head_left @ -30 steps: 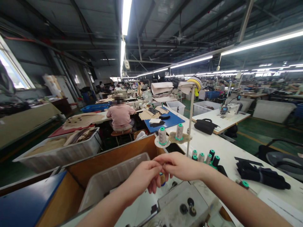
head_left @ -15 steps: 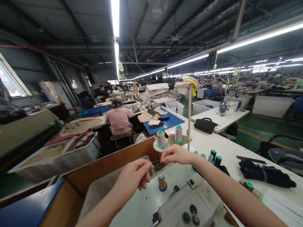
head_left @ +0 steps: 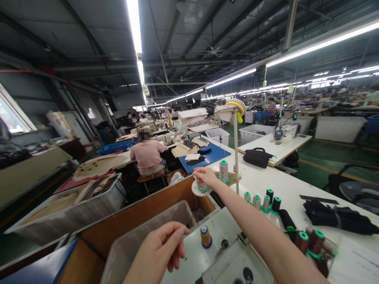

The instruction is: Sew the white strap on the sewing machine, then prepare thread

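Note:
My right hand (head_left: pixel 205 177) reaches over a grey thread cone (head_left: pixel 202 187) on a round stand plate, its fingers pinched at the cone's top and partly covering it. A fine thread seems to be in the pinch, though it is too thin to follow. Lower and nearer, my left hand (head_left: pixel 166 248) is closed, thumb against index finger, seemingly on thread as well. A second grey cone (head_left: pixel 224 171) stands just right of my right hand. Beside my left hand, a small gold spool (head_left: pixel 205 237) is upright on the sewing machine table (head_left: pixel 189 265).
Several thread cones (head_left: pixel 266 203) and folded black cloth (head_left: pixel 337 217) lie on the white table at right. A metal post (head_left: pixel 236 152) rises behind the cones. A plastic bin (head_left: pixel 148 230) sits left of the machine. A person in pink (head_left: pixel 148 156) sits farther off.
My right hand has moved up and away from my left hand, onto the left grey cone. My left hand has dropped slightly. The view has shifted a little.

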{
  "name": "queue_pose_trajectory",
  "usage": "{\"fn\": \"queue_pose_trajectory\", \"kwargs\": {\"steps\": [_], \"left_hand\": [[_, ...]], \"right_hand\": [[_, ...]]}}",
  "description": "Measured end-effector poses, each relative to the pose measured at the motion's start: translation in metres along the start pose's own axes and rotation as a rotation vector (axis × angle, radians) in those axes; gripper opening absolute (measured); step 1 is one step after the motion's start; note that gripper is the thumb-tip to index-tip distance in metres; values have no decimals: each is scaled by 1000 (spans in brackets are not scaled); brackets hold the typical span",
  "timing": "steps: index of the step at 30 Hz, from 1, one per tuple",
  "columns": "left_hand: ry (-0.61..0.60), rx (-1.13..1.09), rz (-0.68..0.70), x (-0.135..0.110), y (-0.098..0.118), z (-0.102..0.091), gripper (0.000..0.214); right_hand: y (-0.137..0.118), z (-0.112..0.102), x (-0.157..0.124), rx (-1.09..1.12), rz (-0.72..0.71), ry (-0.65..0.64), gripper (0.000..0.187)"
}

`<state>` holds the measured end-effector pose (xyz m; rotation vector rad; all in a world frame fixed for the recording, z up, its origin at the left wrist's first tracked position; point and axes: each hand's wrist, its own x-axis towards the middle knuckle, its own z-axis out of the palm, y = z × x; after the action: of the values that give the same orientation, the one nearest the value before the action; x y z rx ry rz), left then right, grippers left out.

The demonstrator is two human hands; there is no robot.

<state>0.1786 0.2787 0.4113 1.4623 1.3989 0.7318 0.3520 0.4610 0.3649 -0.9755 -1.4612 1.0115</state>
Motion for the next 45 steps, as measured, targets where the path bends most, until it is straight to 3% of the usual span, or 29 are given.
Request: {"fn": "queue_pose_trajectory", "kwargs": {"steps": [4,6,8,9,11,13,15,21,25,29,35,42,45], "left_hand": [[52,207,127,-4,-1,-9,46],[189,414,357,-2,4,-13,38],[303,642,689,9,18,-14,32],[303,751,852,17,27,-12,33],[139,938,1049,37,49,-6,38],[-83,1002,1032,57,71,2,31],[-175,999,990,69,86,8,18],[-79,781,804,57,106,1,27],[7,605,670,38,117,0,34],[27,250,441,27,118,4,33],[155,101,387,28,100,11,31],[289,52,415,40,85,24,27],[301,43,431,46,83,28,29]], "right_hand": [[-3,-7,-18,45,48,-55,22],[-7,-13,-41,84,59,-103,18],[-16,-18,-66,144,60,-169,20],[-22,-21,-78,179,58,-203,21],[-37,-26,-97,255,53,-260,23],[-51,-32,-108,335,52,-291,23],[-62,-41,-116,423,53,-287,23],[-66,-55,-132,826,21,-104,30],[-53,-46,-125,1080,14,27,29],[-43,-28,-115,1177,46,70,20],[-58,10,-123,1122,106,105,32],[-66,28,-116,791,-34,418,26],[-64,30,-110,671,-102,486,23]]}}
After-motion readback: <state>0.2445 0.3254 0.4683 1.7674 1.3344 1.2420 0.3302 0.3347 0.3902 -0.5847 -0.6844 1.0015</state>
